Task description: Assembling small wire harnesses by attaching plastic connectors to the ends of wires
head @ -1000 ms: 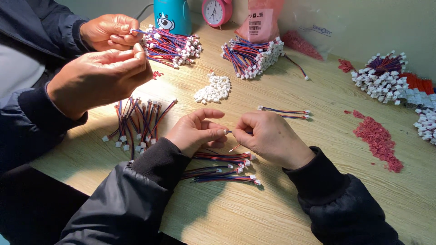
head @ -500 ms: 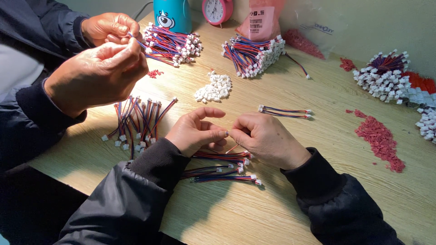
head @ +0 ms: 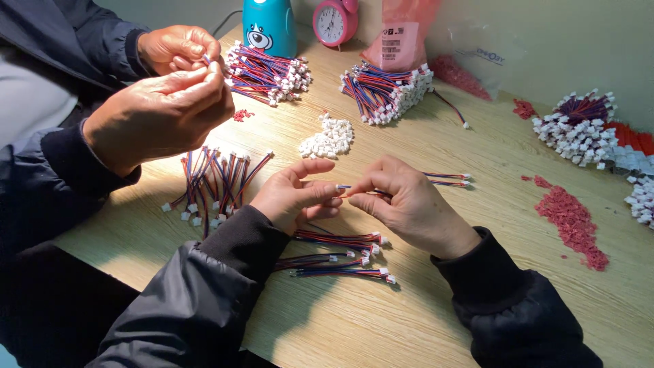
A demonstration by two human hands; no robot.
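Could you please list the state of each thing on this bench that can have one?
Left hand: pinching the wire lead.
Right hand: pinching the same lead.
Wire lead: held above the table.
Finished leads: lying loose under the wrists.
White connectors: heaped.
Alarm clock: upright.

Both hands bare — left hand [head: 294, 197], right hand [head: 409, 204] — no rings or watch showing. Dark, slightly shiny jacket sleeves [head: 204, 300] end in black knit cuffs [head: 248, 238].
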